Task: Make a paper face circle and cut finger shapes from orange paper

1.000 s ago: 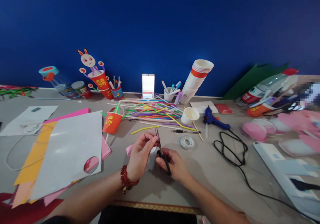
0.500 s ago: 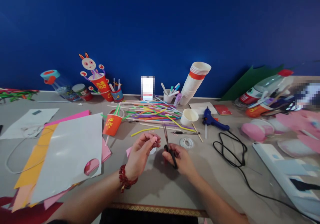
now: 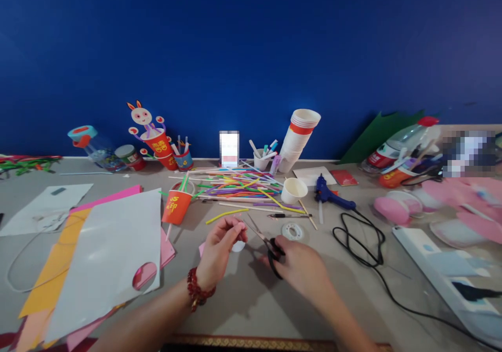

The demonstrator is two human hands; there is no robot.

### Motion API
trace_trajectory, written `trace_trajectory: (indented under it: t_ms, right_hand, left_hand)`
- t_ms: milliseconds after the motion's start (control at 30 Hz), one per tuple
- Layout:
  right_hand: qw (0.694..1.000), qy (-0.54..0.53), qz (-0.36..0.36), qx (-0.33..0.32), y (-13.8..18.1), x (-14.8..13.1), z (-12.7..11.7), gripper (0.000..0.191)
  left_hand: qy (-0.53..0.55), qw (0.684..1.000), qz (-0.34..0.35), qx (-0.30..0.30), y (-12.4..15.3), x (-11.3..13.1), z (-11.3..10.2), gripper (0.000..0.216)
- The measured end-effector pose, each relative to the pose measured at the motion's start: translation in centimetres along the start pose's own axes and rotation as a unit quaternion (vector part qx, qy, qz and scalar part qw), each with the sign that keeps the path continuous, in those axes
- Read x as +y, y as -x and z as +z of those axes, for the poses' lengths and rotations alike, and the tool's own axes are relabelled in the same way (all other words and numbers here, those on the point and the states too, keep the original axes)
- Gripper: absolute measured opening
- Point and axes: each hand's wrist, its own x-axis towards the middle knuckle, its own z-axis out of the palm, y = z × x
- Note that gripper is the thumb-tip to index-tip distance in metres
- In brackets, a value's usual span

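Over the grey bench (image 3: 243, 313), the right grip (image 3: 301, 263) wraps black-handled metal scissors (image 3: 270, 245), probably stiff, best held by the loops; the left grip (image 3: 218, 248) pinches a small pink piece (image 3: 243, 227), likely flimsy paper

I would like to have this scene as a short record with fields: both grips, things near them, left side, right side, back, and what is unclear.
Left grip: small pink piece, pinched
Right grip: black-handled scissors, blades toward the left grip
Near: yellow strip, pen, tape roll
Left side: stacked sheets, grey one on top; orange cup with green sticks
Right side: blue glue gun, black cord
Back: leaning stack of paper cups
Unclear: the pink piece's full shape
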Motion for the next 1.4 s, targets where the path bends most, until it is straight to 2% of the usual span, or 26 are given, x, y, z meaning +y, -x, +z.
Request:
trace_trajectory:
  t_ms: [167,300,500,567,733,867,1000,1133,1267,1400]
  right_hand:
    - [1.0,0.024,-0.005,-0.015,2.1,1.7,0.2,0.029]
    - [0.997,0.073,0.04,-0.005,3.0,2.6,0.1,0.033]
    - [0.991,0.12,0.051,0.019,2.7,2.7,0.4,0.03]
    - [0.99,0.132,0.034,0.024,2.6,2.6,0.6,0.028]
    - [0.99,0.134,-0.008,0.034,2.5,2.4,0.9,0.023]
    - [0.993,0.11,-0.002,0.043,2.3,2.3,1.0,0.022]
    - [0.998,0.051,0.009,0.037,2.1,2.5,1.1,0.026]
    - [0.998,0.055,-0.005,0.018,2.0,2.8,0.6,0.024]
    - [0.997,0.074,-0.021,-0.007,1.4,2.5,-0.3,0.024]
    - [0.996,0.092,0.0,-0.01,0.5,1.8,-0.5,0.028]
  left_hand:
    - [-0.006,0.999,0.036,0.031,-0.9,0.9,-0.6,0.017]
    - [-0.03,0.997,0.059,0.05,-1.6,1.3,-1.2,0.02]
    - [-0.129,0.991,-0.037,0.029,-1.4,0.6,-1.3,0.026]
    - [-0.154,0.987,-0.033,0.033,-1.2,0.4,-1.6,0.028]
    - [-0.253,0.967,0.017,0.038,-0.9,0.1,-4.2,0.03]
    - [-0.286,0.954,0.059,0.064,-1.4,0.7,-6.7,0.029]
    - [-0.29,0.949,0.093,0.079,-2.3,1.3,-8.1,0.03]
    - [-0.28,0.953,0.101,0.059,-2.2,1.7,-7.5,0.028]
    - [-0.261,0.962,0.086,-0.002,-1.3,1.6,-5.1,0.025]
    - [-0.227,0.972,0.043,-0.053,-1.1,0.7,-2.7,0.028]
